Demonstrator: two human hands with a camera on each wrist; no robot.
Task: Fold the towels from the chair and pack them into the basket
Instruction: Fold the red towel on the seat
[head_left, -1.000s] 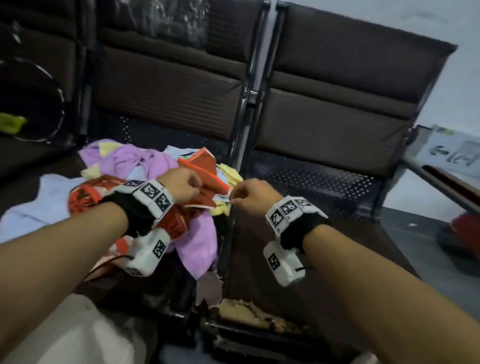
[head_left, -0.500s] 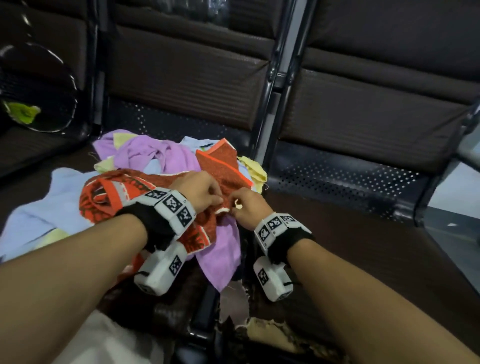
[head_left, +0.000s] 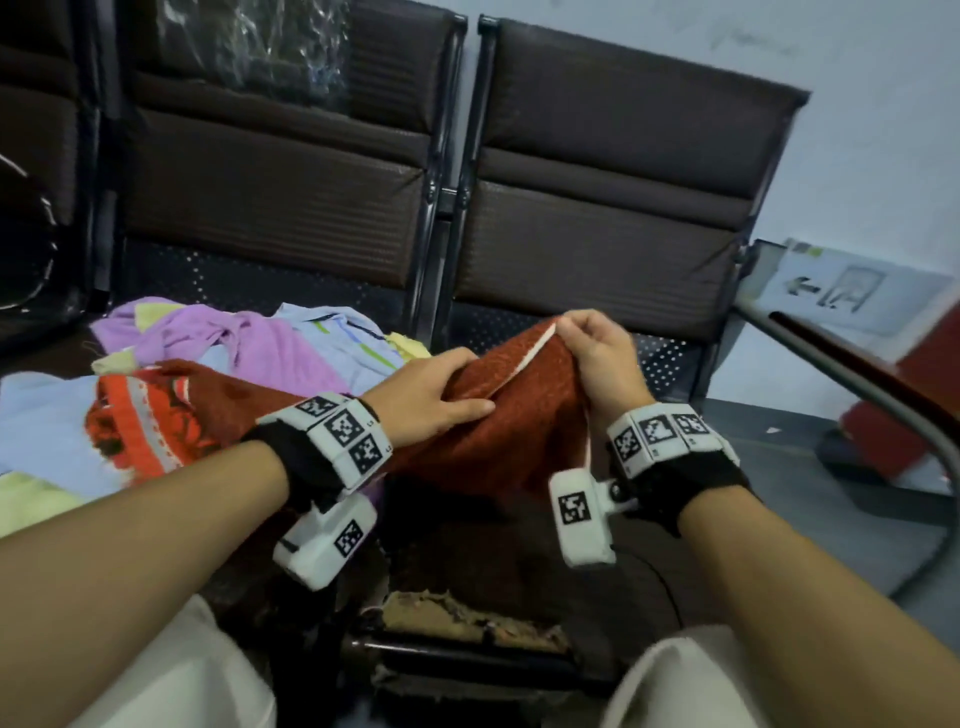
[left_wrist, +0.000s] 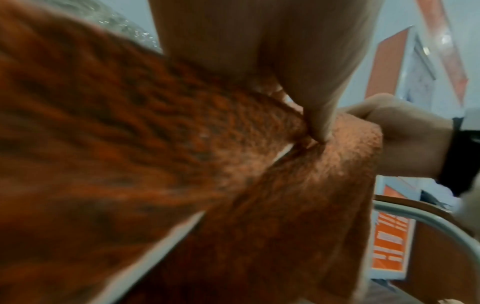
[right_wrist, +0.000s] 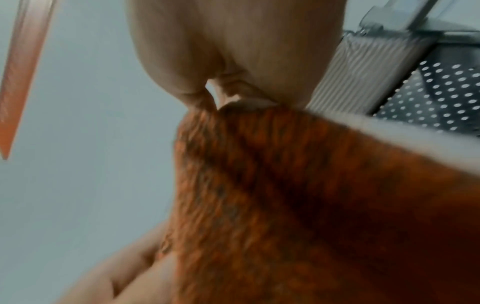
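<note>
Right hand (head_left: 597, 358) raised over the gap between two dark brown padded chairs (head_left: 597, 218); thumb and forefinger pinch the white-edged corner of a rust-red terry towel (head_left: 519, 415). Right wrist view confirms it: fingertips (right_wrist: 200, 96) closed on the towel's top edge, cloth hanging below.

Left hand (head_left: 426, 395) just left of the right, fingers stretched along the towel's upper fold, thumb underneath, so the cloth is gripped between them. In the left wrist view the thumb tip (left_wrist: 319, 127) presses into a crease of the red pile.

Towel spans from the right hand down and left across the left wrist; its far end, with an orange and white patterned band (head_left: 140, 421), still lies on the heap.

Heap sits on the left chair seat: a lilac towel (head_left: 249, 343), a pale blue towel with green stripes (head_left: 343, 332), another pale blue towel (head_left: 36, 421) at far left, a yellow piece (head_left: 26, 499) at the near edge.

Seat front edge torn, foam showing (head_left: 457, 618). Grey metal rail (head_left: 883, 395) at right. Basket not in view.
</note>
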